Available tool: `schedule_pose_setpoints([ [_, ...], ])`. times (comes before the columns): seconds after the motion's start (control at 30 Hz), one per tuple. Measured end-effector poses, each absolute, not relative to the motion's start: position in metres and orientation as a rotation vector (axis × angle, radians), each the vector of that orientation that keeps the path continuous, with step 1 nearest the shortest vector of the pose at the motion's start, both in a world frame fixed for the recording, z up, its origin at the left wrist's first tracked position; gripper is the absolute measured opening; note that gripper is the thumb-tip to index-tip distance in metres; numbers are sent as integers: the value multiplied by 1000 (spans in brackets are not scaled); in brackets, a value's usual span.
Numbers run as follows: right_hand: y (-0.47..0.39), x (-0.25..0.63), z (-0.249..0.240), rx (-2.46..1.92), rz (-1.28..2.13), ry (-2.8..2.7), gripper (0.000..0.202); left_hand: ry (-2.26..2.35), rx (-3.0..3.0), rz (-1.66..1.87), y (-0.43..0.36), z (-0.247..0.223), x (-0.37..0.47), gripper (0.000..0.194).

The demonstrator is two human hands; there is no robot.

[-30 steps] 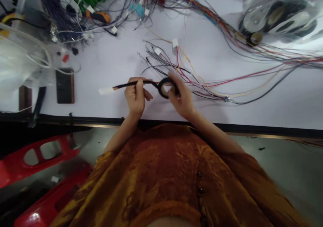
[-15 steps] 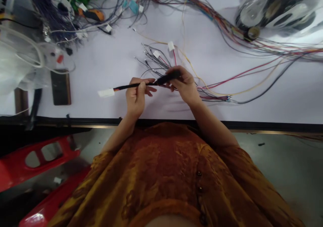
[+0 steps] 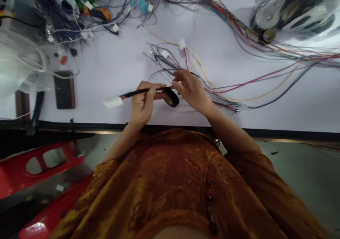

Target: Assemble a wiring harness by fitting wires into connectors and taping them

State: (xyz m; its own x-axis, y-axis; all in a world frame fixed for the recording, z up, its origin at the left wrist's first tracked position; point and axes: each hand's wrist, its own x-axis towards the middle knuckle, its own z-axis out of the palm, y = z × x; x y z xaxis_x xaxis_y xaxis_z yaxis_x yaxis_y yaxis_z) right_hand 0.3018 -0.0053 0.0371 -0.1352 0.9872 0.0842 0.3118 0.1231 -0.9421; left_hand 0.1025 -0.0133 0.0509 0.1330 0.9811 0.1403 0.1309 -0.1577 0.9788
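My left hand (image 3: 143, 100) pinches a black-wrapped cable (image 3: 135, 92) between thumb and fingers. A white connector (image 3: 113, 102) sticks out from the cable's left end. Beside the left fingertips, a black tape roll (image 3: 171, 97) hangs just under the cable. My right hand (image 3: 191, 91) is at the cable's right part, its thumb and fingertips curled close to it; what they grip is too small to make out. Behind the hands, thin black wires (image 3: 162, 60) fan out on the table, with a white connector (image 3: 182, 44) on a red wire.
A phone (image 3: 64, 90) lies at the left of the white table (image 3: 106, 61). Wire bundles (image 3: 220, 10) cross the back and right. A plastic bag (image 3: 297, 14) is at the back right, an orange-black tool (image 3: 97, 13) at the back left. Red plastic (image 3: 16, 171) shows below the edge.
The tape roll has swung from inside my right hand to below the cable near my left fingertips. My right fingers have loosened from the roll. The white connector has tilted a little.
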Motion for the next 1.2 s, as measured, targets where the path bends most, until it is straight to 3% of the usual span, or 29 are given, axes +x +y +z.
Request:
schedule_pose_setpoints([
  [0.23,63,309,26,-977,1785,-1855,20,958,1906,907,-24,58,89,17],
  [0.47,83,270,10,-960,1969,-1794,30,741,2303,631,-26,63,89,16],
  [0.6,72,274,14,-1081,1991,-1503,21,974,2155,834,-30,55,84,14],
  [0.67,62,290,22,-1248,1941,-1255,14,1180,1858,1057,-29,45,81,18],
  [0.8,35,318,26,-1294,1684,-996,29,1284,1280,1226,-20,20,80,27],
  [0.97,12,327,10,-1280,1602,-978,37,978,1332,1070,-6,-6,99,44],
  [1.07,3,328,8,-1298,1515,-1046,39,966,1342,1050,-3,-12,118,41],
  [1.2,-32,322,13,-1365,1139,-1326,42,1106,1214,1141,-4,-3,137,42],
])
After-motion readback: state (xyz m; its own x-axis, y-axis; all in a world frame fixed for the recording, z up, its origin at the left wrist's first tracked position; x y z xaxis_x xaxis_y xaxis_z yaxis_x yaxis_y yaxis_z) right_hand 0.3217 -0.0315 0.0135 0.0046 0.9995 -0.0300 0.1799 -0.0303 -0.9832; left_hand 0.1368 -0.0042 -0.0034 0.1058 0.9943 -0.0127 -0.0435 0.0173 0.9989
